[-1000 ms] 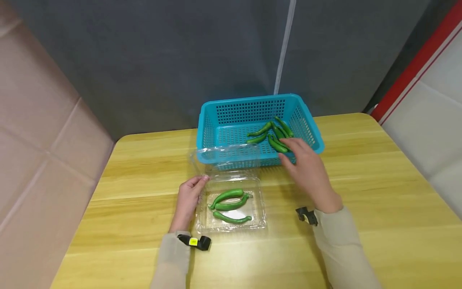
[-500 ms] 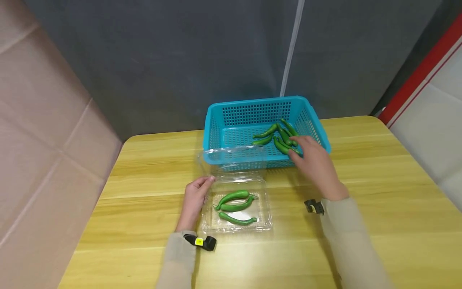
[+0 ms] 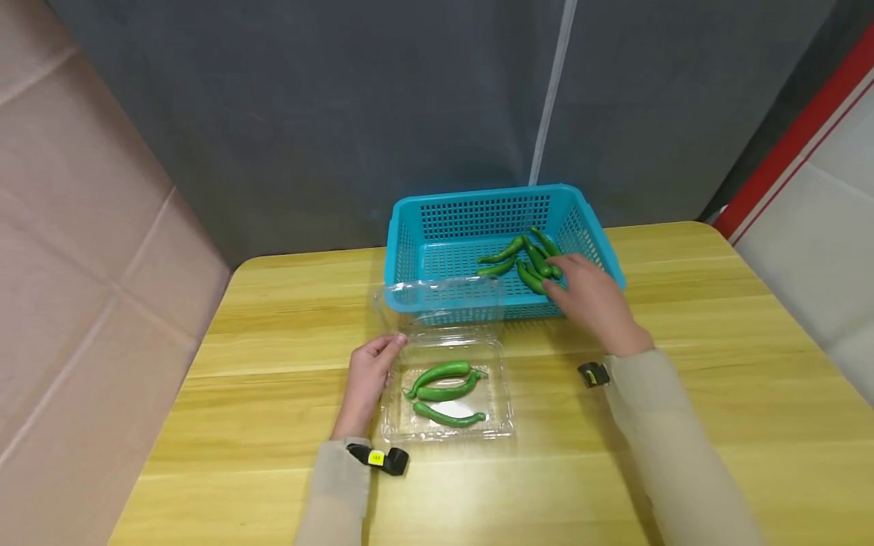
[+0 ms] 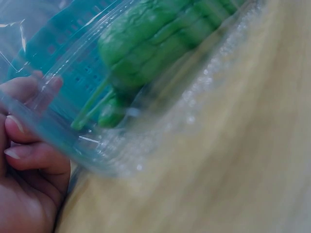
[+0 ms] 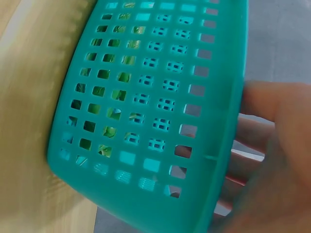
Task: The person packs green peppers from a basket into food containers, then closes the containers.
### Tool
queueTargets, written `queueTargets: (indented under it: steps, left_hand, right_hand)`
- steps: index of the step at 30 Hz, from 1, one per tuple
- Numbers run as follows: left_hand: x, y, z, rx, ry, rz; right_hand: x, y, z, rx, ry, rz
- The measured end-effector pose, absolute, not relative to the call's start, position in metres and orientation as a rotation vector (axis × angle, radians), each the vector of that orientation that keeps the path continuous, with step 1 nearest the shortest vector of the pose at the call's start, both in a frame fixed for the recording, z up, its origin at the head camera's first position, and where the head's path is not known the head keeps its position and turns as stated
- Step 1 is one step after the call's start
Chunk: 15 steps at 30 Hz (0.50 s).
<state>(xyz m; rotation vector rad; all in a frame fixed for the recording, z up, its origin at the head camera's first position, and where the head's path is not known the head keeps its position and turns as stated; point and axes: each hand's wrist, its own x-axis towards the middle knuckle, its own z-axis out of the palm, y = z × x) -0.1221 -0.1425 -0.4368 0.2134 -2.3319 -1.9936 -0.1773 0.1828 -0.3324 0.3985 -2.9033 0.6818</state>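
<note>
A clear plastic clamshell container [image 3: 508, 409] stands with its lid raised at the back. Inside it lie three green chili peppers [image 3: 449, 415]. My left hand [image 3: 365, 379] pinches the container's left edge near the hinge; the left wrist view shows its fingers [image 4: 36, 158] curled at the clear wall. A blue plastic basket [image 3: 471, 196] behind the container holds several more green chili peppers [image 3: 495, 268] towards its right side. Over the basket's front right rim reaches my right hand [image 3: 597, 303], thumb and fingers apart around peppers. In the right wrist view the rim hides its fingertips.
The container's raised lid [image 3: 444, 292] leans at the basket's front wall. Both stand on a wood-grain table [image 3: 287, 318]. A dark grey curtain [image 3: 341, 114] hangs behind it, with a pale tiled wall [image 3: 89, 227] on the left.
The view has shifted slightly, so things sit farther right in it. My right hand has stayed over the peppers with small finger movements. The left hand keeps its hold on the container.
</note>
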Motion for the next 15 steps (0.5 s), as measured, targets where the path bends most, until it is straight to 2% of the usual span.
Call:
queueTargets:
  steps: [15]
  left_hand:
    - [-0.121, -0.144, -0.434, 0.212, -2.349, -2.008]
  right_hand:
    - [-0.205, 0.177, -0.329, 0.456, -3.255, 0.584]
